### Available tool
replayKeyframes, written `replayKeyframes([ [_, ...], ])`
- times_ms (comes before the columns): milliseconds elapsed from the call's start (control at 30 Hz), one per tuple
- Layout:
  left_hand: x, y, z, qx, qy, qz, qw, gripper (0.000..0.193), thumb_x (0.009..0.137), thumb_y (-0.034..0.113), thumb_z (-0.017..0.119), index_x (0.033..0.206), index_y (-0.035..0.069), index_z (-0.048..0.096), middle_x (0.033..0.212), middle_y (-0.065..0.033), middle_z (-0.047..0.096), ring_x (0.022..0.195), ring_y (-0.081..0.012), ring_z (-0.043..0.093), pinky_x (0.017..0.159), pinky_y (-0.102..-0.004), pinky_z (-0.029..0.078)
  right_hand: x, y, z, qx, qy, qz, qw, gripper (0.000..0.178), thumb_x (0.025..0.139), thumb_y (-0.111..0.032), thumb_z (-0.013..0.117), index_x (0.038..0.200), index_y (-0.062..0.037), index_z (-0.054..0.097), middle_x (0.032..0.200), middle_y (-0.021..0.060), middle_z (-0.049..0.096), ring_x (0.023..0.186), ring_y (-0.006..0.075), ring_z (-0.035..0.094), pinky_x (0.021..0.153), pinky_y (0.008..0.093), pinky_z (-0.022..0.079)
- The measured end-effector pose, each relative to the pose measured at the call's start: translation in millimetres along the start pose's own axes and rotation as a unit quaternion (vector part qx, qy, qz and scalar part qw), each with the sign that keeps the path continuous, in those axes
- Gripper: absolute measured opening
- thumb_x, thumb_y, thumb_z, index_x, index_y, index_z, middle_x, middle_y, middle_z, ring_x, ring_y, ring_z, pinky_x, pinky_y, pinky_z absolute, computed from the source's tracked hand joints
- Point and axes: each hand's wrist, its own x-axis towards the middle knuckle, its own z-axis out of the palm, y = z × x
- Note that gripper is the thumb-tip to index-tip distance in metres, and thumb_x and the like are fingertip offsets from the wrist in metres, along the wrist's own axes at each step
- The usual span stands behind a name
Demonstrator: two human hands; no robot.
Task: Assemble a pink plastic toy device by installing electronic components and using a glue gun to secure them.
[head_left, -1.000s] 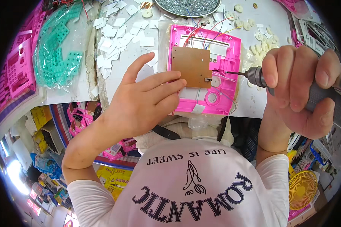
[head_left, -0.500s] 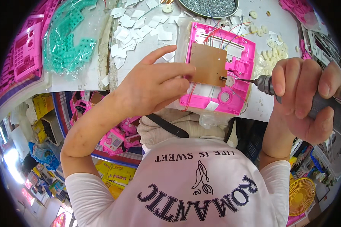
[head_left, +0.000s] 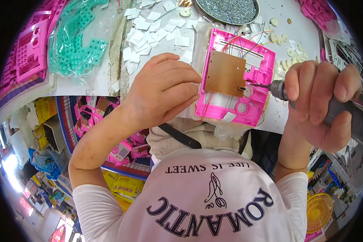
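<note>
My right hand (head_left: 320, 105) is wrapped round a dark grey electric screwdriver (head_left: 279, 89), its thin bit pointing left. The bit's tip is by the right edge of a brown circuit board (head_left: 226, 72); whether it touches anything I cannot tell. That board lies in an open pink plastic casing (head_left: 252, 115), with red, blue and yellow wires (head_left: 246, 40) at its top. My left hand (head_left: 161, 88) is beside the casing's left edge, fingers extended and slightly bent, fingertips at the rim. Nothing shows in its grasp, and its thumb is hidden.
A round metal tray of screws (head_left: 230, 11) stands behind the casing. White paper squares (head_left: 149, 34) lie to its left, cream plastic discs (head_left: 290, 52) to its right. A clear bag of green keypads (head_left: 78, 48) and pink shells (head_left: 30, 52) are at far left.
My left fingers have drawn back from the board to the casing's left edge, and the raised index finger has bent down. My right hand still grips the screwdriver. The view has shifted slightly.
</note>
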Motion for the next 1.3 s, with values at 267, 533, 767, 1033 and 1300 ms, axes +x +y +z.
replayKeyframes([
  [267,38.3,-37.4,-4.1,0.105,0.097,-0.061,0.988,0.023,0.084,0.007,0.074,0.107,0.004,0.071,0.103,-0.0073,0.073,0.095,-0.0238,0.068,0.087,-0.0359,0.052,1.6,-13.0,-43.1,0.011,0.041,-0.018,0.999,0.030,0.099,-0.023,0.044,0.120,-0.0083,0.058,0.075,-0.0051,0.048,0.065,0.0091,0.042,0.077,0.0323,0.038],
  [533,164.3,-107.0,21.3,0.319,0.163,0.062,0.932,0.024,0.080,0.014,0.075,0.099,0.002,0.066,0.097,-0.0157,0.068,0.085,-0.0347,0.064,0.071,-0.0441,0.050,30.6,4.3,-31.6,-0.038,0.207,-0.057,0.976,0.020,0.098,-0.017,0.051,0.111,-0.0022,0.056,0.069,-0.0012,0.050,0.060,0.0113,0.049,0.071,0.0348,0.047],
  [767,146.0,-10.1,21.1,-0.113,-0.020,-0.074,0.991,0.017,0.086,0.005,0.070,0.103,0.000,0.071,0.093,-0.0068,0.073,0.082,-0.0150,0.068,0.075,-0.0295,0.053,50.6,13.9,-29.5,-0.019,0.329,-0.080,0.941,0.018,0.097,-0.020,0.057,0.095,-0.0017,0.057,0.057,-0.0004,0.047,0.044,0.0126,0.047,0.059,0.0312,0.053],
  [1033,138.1,-2.8,14.4,-0.143,-0.029,-0.136,0.980,0.010,0.088,0.008,0.072,0.091,-0.002,0.072,0.074,-0.0051,0.069,0.067,-0.0097,0.064,0.062,-0.0263,0.050,55.0,-0.2,-23.0,-0.103,0.187,-0.237,0.948,0.024,0.096,-0.023,0.062,0.094,0.0010,0.063,0.058,0.0003,0.049,0.045,0.0115,0.050,0.059,0.0304,0.054],
  [1300,161.0,-68.2,-10.5,0.159,0.046,-0.193,0.967,0.022,0.085,0.021,0.079,0.096,0.003,0.072,0.079,-0.0110,0.070,0.069,-0.0184,0.067,0.066,-0.0314,0.053,54.5,-21.2,-26.9,-0.175,0.343,-0.052,0.921,0.019,0.094,-0.021,0.064,0.091,-0.0016,0.061,0.056,-0.0011,0.048,0.047,0.0096,0.049,0.058,0.0290,0.050],
])
